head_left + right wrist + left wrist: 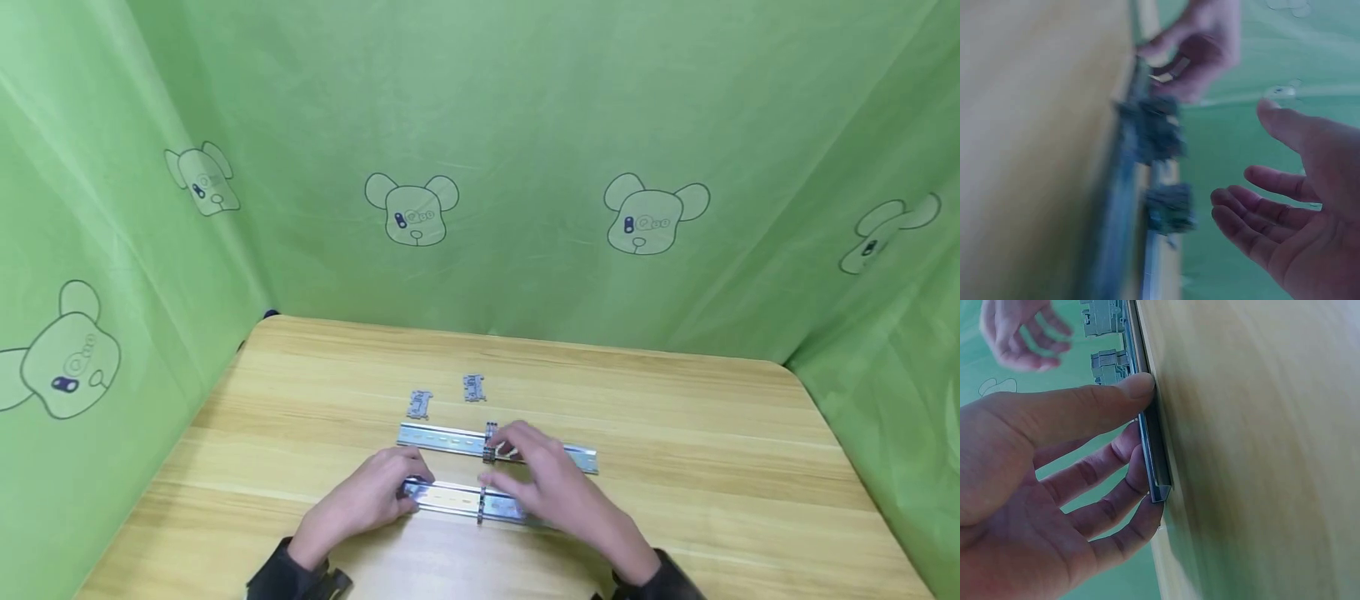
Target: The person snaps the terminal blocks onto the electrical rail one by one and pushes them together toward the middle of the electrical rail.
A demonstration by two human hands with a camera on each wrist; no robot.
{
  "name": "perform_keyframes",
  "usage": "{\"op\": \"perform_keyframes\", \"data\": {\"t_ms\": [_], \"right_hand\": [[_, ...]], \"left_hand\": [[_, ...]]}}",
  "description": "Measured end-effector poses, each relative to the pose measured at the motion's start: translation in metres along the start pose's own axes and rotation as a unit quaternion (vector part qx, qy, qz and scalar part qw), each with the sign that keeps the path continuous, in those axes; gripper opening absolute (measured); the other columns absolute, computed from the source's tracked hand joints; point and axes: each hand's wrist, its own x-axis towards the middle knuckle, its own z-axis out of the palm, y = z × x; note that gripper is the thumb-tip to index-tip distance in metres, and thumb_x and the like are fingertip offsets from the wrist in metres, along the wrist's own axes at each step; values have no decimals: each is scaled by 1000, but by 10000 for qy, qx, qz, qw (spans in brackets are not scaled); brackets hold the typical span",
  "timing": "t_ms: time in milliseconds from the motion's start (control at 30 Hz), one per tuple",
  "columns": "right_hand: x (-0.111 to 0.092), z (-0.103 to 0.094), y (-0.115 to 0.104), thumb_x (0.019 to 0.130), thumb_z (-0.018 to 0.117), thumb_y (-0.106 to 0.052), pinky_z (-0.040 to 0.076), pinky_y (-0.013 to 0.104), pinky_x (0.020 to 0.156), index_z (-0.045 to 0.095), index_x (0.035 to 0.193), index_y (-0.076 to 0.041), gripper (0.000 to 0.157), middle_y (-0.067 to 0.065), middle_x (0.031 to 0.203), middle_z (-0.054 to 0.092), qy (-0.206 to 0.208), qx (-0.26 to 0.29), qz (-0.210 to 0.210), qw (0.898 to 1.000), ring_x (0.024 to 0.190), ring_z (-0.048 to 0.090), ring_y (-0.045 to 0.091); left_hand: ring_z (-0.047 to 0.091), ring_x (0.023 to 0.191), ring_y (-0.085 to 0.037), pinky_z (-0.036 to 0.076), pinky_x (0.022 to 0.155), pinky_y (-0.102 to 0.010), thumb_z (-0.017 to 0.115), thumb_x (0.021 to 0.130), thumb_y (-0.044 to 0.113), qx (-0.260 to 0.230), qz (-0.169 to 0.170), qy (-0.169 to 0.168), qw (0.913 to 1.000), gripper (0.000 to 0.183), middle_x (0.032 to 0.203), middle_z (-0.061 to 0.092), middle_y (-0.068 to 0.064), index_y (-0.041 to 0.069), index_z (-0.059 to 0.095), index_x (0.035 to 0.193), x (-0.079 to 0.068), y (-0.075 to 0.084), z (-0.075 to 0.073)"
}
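Two slotted metal DIN rails lie roughly parallel on the table. At the left end of the nearer rail (450,497), my left hand (371,492) grips its edges; thumb and fingers hold it in the left wrist view. A grey terminal block (481,505) stands across this rail near mid-length. More terminal blocks (490,431) sit on the farther rail (442,438). My right hand (551,475) hovers over the rails, its fingers parted and loosely bent. In the right wrist view that hand (1310,212) holds nothing, and the rails are blurred.
Beyond the rails, two loose grey terminal blocks lie flat, one left (419,404) and one farther back (473,387). The wooden table (712,433) has rounded back corners. Green curtains (525,100) printed with bear heads surround it on the back and sides.
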Motion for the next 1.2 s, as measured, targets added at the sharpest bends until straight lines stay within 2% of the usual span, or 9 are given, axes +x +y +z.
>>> {"op": "perform_keyframes", "data": {"t_ms": [100, 200, 333, 500, 700, 800, 967, 1200], "right_hand": [[23, -15, 4, 89, 70, -27, 59, 35, 82, 64, 113, -5, 33, 6, 109, 67, -19, -139, 50, 9999, 95, 65, 20], [50, -24, 15, 88, 71, -22, 57, 34, 86, 63, 118, -5, 36, 7, 114, 65, -209, -411, -41, 9989, 100, 63, 19], [83, -24, 32, 86, 73, -20, 54, 36, 92, 60, 126, -4, 45, 9, 123, 61, -733, -857, -203, 9934, 110, 58, 22], [110, -14, 50, 84, 75, -22, 48, 38, 100, 56, 133, -6, 55, 11, 135, 53, -1506, -1243, 50, 9807, 122, 51, 24], [128, 0, 62, 80, 78, -15, 49, 39, 99, 52, 137, -2, 64, 17, 136, 49, -2242, -1185, 514, 9660, 118, 51, 27], [132, 4, 64, 79, 77, -13, 50, 38, 96, 51, 138, -2, 65, 17, 135, 48, -2478, -1257, 652, 9584, 114, 52, 26], [138, 9, 68, 77, 78, -12, 52, 32, 91, 55, 134, -1, 62, 12, 126, 52, -2504, -1557, 557, 9539, 106, 52, 22], [144, 15, 73, 74, 79, -12, 53, 28, 82, 60, 124, 2, 55, 7, 112, 54, -2419, -1574, 340, 9569, 94, 52, 19]], "left_hand": [[62, 91, -16, 56, 82, -35, 81, 73, 11, 6, 0, 1, 10000, 32, 101, 68, -1, 8, 74, 104, 0, -1, 0], [63, 91, -16, 56, 82, -35, 81, 73, 11, -1, -19, -22, 10000, 32, 100, 68, -1, 8, 74, 104, 0, -2, 0], [62, 90, -16, 56, 81, -35, 81, 73, 11, -41, -64, -55, 10000, 31, 99, 68, -1, 8, 74, 103, -1, -4, 0], [62, 89, -15, 56, 80, -34, 81, 72, 12, -73, -66, -25, 9999, 32, 99, 67, 1, 9, 74, 103, -3, -4, 1], [61, 88, -14, 56, 79, -33, 81, 73, 12, -97, -46, 17, 9999, 31, 98, 67, 2, 9, 75, 103, -3, -4, 1], [61, 88, -14, 56, 79, -33, 80, 74, 12, -97, -12, 13, 10000, 30, 98, 67, 2, 9, 75, 103, -2, -3, 1], [61, 88, -13, 56, 79, -33, 80, 74, 13, -76, 9, 11, 10000, 29, 98, 67, 3, 10, 75, 103, -1, -3, 2], [61, 88, -12, 55, 79, -32, 80, 74, 12, -144, -66, 11, 9999, 29, 97, 66, 4, 10, 75, 103, 0, -6, 1]]}}
